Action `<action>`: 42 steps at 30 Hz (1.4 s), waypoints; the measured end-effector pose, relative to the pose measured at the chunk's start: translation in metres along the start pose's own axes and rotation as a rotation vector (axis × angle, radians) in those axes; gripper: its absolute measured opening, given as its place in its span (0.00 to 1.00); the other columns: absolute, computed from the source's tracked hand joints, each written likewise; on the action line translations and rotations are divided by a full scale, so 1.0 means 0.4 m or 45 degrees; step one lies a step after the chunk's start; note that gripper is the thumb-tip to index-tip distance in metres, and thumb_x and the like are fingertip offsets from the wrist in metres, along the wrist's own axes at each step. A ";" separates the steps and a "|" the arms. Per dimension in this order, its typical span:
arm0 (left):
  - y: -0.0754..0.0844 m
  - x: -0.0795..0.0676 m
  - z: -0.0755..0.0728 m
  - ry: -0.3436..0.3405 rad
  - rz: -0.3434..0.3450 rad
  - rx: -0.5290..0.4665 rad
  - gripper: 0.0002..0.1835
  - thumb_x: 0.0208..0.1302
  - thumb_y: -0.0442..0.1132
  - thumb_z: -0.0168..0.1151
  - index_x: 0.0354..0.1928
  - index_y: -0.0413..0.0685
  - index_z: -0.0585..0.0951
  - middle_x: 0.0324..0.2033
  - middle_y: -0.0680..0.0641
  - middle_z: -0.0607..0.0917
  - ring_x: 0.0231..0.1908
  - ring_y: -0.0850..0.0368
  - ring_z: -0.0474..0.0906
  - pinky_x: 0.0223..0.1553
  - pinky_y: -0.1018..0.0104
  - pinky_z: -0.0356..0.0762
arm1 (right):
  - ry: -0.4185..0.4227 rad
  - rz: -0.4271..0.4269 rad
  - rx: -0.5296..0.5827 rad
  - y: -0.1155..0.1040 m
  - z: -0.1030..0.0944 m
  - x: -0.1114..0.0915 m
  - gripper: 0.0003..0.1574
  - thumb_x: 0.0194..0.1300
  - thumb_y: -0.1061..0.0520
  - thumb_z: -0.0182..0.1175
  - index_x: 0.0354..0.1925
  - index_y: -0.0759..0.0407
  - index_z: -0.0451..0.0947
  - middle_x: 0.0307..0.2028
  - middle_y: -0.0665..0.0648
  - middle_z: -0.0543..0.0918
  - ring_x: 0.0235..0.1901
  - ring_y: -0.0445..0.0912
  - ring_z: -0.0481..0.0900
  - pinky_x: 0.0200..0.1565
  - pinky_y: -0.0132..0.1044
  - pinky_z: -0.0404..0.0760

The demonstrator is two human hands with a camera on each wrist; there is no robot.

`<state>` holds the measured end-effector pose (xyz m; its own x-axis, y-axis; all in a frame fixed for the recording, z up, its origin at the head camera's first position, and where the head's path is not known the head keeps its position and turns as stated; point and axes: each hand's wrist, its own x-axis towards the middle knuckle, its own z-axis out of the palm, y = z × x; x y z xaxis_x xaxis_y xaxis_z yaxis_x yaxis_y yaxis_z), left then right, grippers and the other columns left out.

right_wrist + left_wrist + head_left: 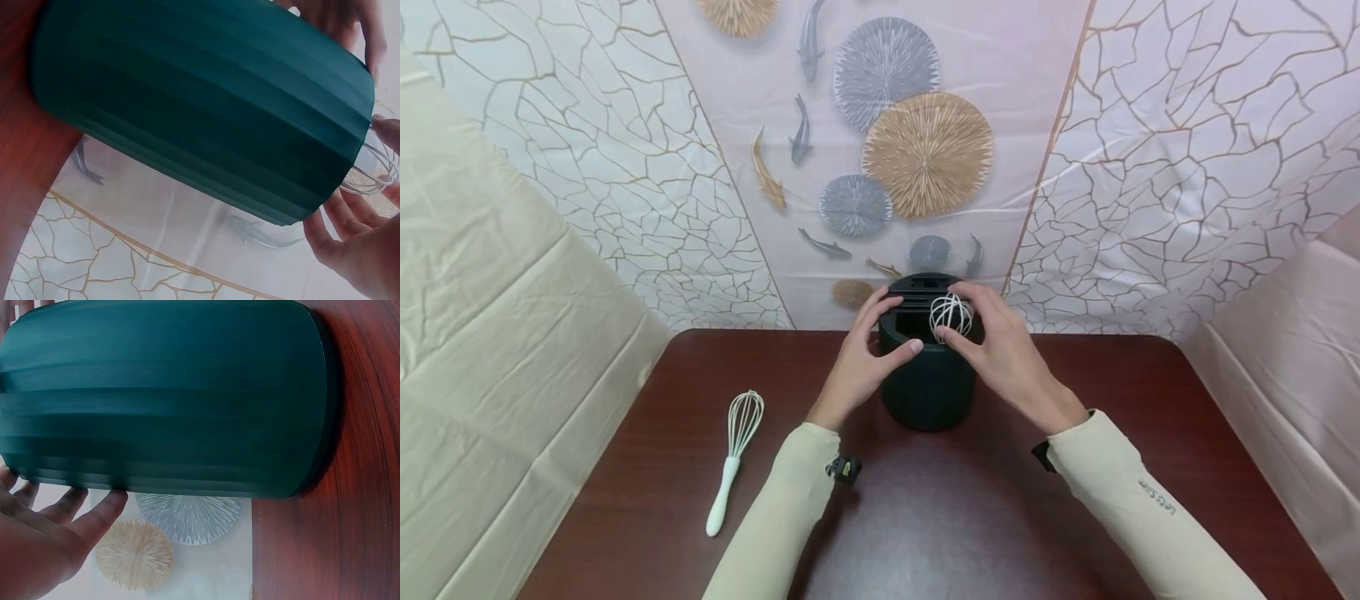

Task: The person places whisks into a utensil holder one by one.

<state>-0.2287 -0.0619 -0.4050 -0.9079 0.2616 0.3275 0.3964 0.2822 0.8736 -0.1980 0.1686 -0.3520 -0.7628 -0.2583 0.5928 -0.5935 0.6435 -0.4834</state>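
A dark green ribbed utensil holder [928, 392] with a slotted black top stands upright near the table's back edge. My left hand [868, 354] holds it at the left of the rim, thumb in front and fingers behind; the left wrist view shows fingertips against its side. On the right, my right hand [1007, 350] has thumb and fingers around the wire head of a whisk [951, 317], which sticks up from the holder's opening. Some right fingers touch the holder's rim in the right wrist view. The whisk's handle is hidden inside.
Another whisk [735, 458], with a pale handle, lies on the dark red wooden table [925, 517] to the left, its wires pointing to the back. A patterned cloth backdrop [925, 242] hangs right behind the holder. Beige cloth walls [497, 350] flank the table.
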 end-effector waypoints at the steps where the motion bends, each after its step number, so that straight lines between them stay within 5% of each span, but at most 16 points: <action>1: -0.001 0.000 -0.001 0.001 -0.003 0.001 0.35 0.67 0.58 0.72 0.75 0.73 0.71 0.82 0.64 0.56 0.78 0.61 0.56 0.72 0.46 0.67 | 0.003 -0.002 -0.002 -0.001 0.000 0.001 0.39 0.66 0.57 0.75 0.70 0.63 0.71 0.65 0.64 0.78 0.65 0.58 0.77 0.66 0.59 0.75; 10: -0.002 -0.002 0.000 -0.003 0.008 0.003 0.36 0.67 0.60 0.71 0.75 0.74 0.71 0.83 0.59 0.56 0.78 0.62 0.55 0.72 0.45 0.67 | 0.053 -0.030 0.009 0.002 0.011 -0.002 0.38 0.66 0.58 0.76 0.70 0.61 0.73 0.63 0.64 0.79 0.61 0.57 0.79 0.62 0.57 0.78; 20: 0.006 0.000 0.004 -0.005 0.010 0.005 0.36 0.68 0.59 0.72 0.75 0.72 0.71 0.82 0.60 0.56 0.78 0.61 0.55 0.72 0.45 0.67 | 0.001 0.079 0.032 0.013 0.003 -0.011 0.41 0.67 0.55 0.75 0.71 0.59 0.69 0.67 0.63 0.76 0.66 0.58 0.74 0.68 0.61 0.71; 30: -0.002 -0.001 0.003 0.009 0.000 -0.013 0.35 0.67 0.57 0.73 0.74 0.72 0.72 0.82 0.60 0.56 0.78 0.56 0.58 0.72 0.38 0.65 | 0.035 0.045 0.070 0.013 -0.001 -0.008 0.39 0.66 0.58 0.76 0.68 0.62 0.70 0.62 0.63 0.78 0.54 0.57 0.80 0.57 0.56 0.78; 36: -0.002 0.003 0.005 0.003 0.000 -0.013 0.35 0.67 0.57 0.73 0.74 0.73 0.72 0.83 0.56 0.56 0.78 0.56 0.58 0.72 0.39 0.66 | 0.043 0.107 0.077 0.016 -0.008 -0.015 0.47 0.65 0.55 0.77 0.74 0.60 0.65 0.65 0.65 0.77 0.62 0.60 0.76 0.59 0.58 0.78; 42: 0.000 0.000 0.003 0.012 0.007 -0.011 0.35 0.67 0.55 0.73 0.74 0.72 0.72 0.83 0.56 0.56 0.78 0.57 0.57 0.71 0.41 0.67 | 0.037 0.246 0.264 0.043 -0.030 -0.015 0.47 0.67 0.52 0.75 0.76 0.56 0.63 0.67 0.64 0.76 0.68 0.58 0.72 0.67 0.60 0.72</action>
<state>-0.2286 -0.0609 -0.4055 -0.9071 0.2544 0.3355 0.4001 0.2725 0.8750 -0.2005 0.1897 -0.3560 -0.8608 -0.1224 0.4939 -0.4801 0.5169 -0.7087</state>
